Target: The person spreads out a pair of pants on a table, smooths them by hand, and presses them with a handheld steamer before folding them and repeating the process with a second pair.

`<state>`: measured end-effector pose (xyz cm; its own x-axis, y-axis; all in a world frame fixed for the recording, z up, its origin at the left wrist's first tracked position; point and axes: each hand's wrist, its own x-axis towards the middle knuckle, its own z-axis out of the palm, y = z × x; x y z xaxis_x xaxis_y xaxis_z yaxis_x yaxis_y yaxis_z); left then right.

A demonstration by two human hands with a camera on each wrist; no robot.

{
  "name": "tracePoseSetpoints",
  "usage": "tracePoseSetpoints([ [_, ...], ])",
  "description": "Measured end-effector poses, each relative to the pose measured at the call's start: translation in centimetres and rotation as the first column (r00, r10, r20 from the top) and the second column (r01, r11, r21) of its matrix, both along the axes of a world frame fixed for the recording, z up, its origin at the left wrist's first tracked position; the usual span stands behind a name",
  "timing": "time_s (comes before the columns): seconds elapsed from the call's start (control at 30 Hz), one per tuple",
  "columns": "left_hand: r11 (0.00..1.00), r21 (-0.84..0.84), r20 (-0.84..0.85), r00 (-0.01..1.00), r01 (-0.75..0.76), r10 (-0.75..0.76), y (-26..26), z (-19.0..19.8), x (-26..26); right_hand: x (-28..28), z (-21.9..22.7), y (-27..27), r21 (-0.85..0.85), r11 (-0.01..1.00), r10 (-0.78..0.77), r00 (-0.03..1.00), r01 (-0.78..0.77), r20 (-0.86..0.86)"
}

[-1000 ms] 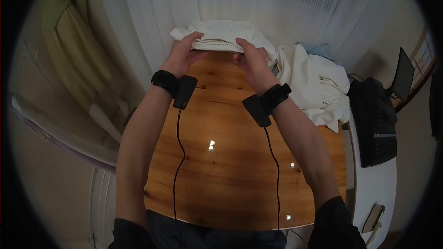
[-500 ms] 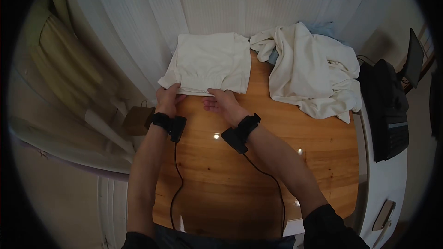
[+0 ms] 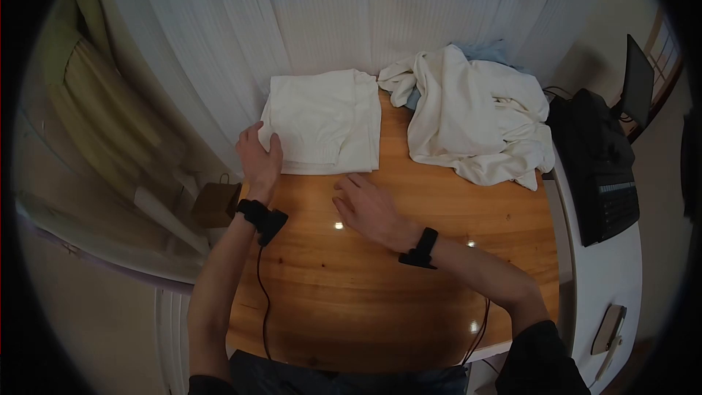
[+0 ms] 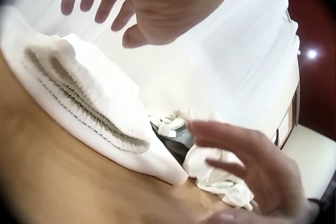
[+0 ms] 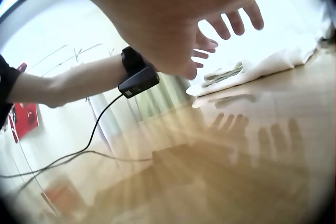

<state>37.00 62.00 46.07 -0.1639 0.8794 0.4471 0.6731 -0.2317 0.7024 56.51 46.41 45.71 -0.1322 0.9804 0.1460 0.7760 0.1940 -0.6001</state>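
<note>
A folded white garment (image 3: 311, 121) lies flat toward the back of the wooden table (image 3: 395, 292). In the left wrist view its near fold shows a gathered, elastic-looking waistband (image 4: 84, 106). My left hand (image 3: 259, 157) is at the garment's left front corner, fingers spread and overlapping its edge in the head view. Just in front of the garment's front edge is my right hand (image 3: 369, 208), with loosely bent fingers and nothing in its grasp. The right wrist view shows the fingers of both hands apart from the cloth.
A rumpled heap of white clothing (image 3: 475, 117) lies at the back right, with a light blue cloth (image 3: 486, 53) behind it. Right of the table, a black keyboard (image 3: 614, 208) sits on a white surface. A brown paper bag (image 3: 216, 203) stands beyond the left edge; sheer curtains hang behind.
Both hands have let go of the garment's front edge, after laying it down flat. My left hand shifted to its left corner; the right drew back toward me.
</note>
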Motion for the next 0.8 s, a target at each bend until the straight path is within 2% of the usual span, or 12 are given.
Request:
tracePoseSetpoints([
  [0.03,0.977,-0.063,-0.147,0.967,0.202,-0.209,1.4,-0.2,0.7,0.3,-0.2,0.3,0.001,1.0,-0.007,1.0,0.007,0.001],
  [0.07,0.91,-0.153,-0.274,0.868,0.385,-0.413,2.8,-0.5,1.6,0.3,-0.4,0.8,0.25,0.965,0.032,0.979,-0.083,0.201],
  [0.1,0.905,-0.147,-0.274,0.863,0.398,-0.424,4.3,-0.6,2.8,0.5,-0.7,1.6,0.46,0.863,0.009,0.916,-0.21,0.401],
  [0.13,0.872,-0.217,-0.471,0.736,0.439,-0.487,6.0,-0.6,4.3,0.6,-1.7,2.6,0.467,0.862,-0.012,0.914,-0.196,0.405],
  [0.2,0.826,-0.395,-0.685,0.47,0.403,-0.557,10.4,-0.4,7.2,0.5,-4.6,4.4,0.197,0.961,0.107,0.919,-0.193,0.378],
  [0.37,0.723,-0.69,-0.576,0.589,0.021,-0.567,17.4,-2.1,13.0,0.0,-4.6,3.7,0.157,0.972,0.115,0.939,-0.173,0.324],
  [0.57,0.718,-0.695,-0.622,0.472,0.037,-0.625,18.6,-2.6,12.8,4.2,-1.3,4.3,0.138,0.931,0.294,0.917,-0.339,0.271],
  [0.63,0.716,-0.695,-0.638,0.404,0.064,-0.655,16.4,-0.9,12.5,7.8,3.4,4.1,-0.261,0.922,0.299,0.954,-0.287,0.006],
  [0.7,0.599,-0.68,-0.45,0.404,0.423,-0.796,12.2,0.7,14.0,11.9,5.1,2.3,-0.015,0.999,-0.038,0.977,0.042,0.211],
  [0.73,0.601,-0.594,-0.375,0.477,0.534,-0.795,8.9,1.6,15.4,15.2,2.8,2.3,0.544,0.831,-0.281,0.932,0.116,0.23],
  [0.77,0.603,-0.488,-0.29,0.535,0.631,-0.794,5.2,2.5,17.1,17.4,4.9,0.7,0.665,0.71,-0.487,0.844,0.232,0.227],
  [0.8,0.479,-0.48,-0.068,0.513,0.735,-0.856,2.2,3.2,18.9,19.2,6.8,-1.1,0.774,0.55,-0.672,0.716,0.314,0.187],
])
